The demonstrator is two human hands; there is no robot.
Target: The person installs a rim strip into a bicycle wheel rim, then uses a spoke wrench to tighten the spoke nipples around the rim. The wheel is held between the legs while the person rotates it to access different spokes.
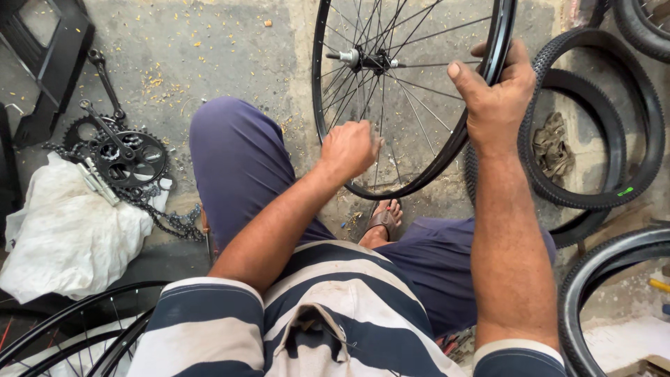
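Head view: both forearms stretch forward over the person's knees, above a concrete floor (209,49). The right hand (497,91) is raised with the wrist bent up, fingers wrapped over the rim and thumb lifted, gripping a black spoked bicycle wheel with a silver hub (488,42) that stands upright near the floor's far edge. The left hand (349,148) is curled into a loose fist among the lower spokes, fingertips pinched together; what they pinch is too small to tell. One wheel is in hand; two more black rims (70,328) lie at the near left corner. Four black knobby rubber tyres (628,119) show along the right edge. One black toothed chainring with crank arm (129,157) and a greasy chain (171,220) lie at the left, touching a crumpled white cloth sack (70,237).
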